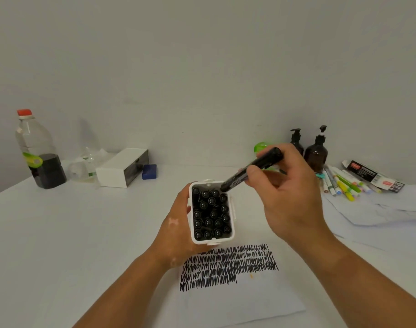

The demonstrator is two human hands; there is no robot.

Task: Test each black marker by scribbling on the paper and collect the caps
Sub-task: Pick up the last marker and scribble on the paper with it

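1. White rectangular container (202, 241) was held up off the table (83, 233), with its open mouth tipped toward the camera. It was packed with black markers (211, 214) standing on end, only their round black ends showing in rough rows.
2. Left hand (178, 223) gripped the container from its left side and from below, thumb along the left wall. The other fingers were mostly hidden behind the container.
3. Right hand (289, 192) pinched one black marker (252, 170) at mid-barrel, thumb on the near side and fingers curled over the far side.
4. That marker's long axis ran diagonally. Its upper end pointed up and to the right, past the knuckles. Its lower end pointed down and to the left, at the far right corner of the container's mouth and just beside the packed markers there. Could not tell whether that lower end was capped or bare.
5. Paper (240, 299) lay flat on the table below both hands. Its upper part was covered in dense rows of black scribbles (228, 263).
6. Far left: a clear bottle (40, 150) with a red cap, with dark liquid in its lower part.
7. Near it: a white box (121, 169) with a small blue object (149, 171) at its right end.
8. Far right: two brown pump bottles (315, 155), a loose pile of coloured markers (344, 185), a printed packet (372, 176) and loose sheets (379, 209).
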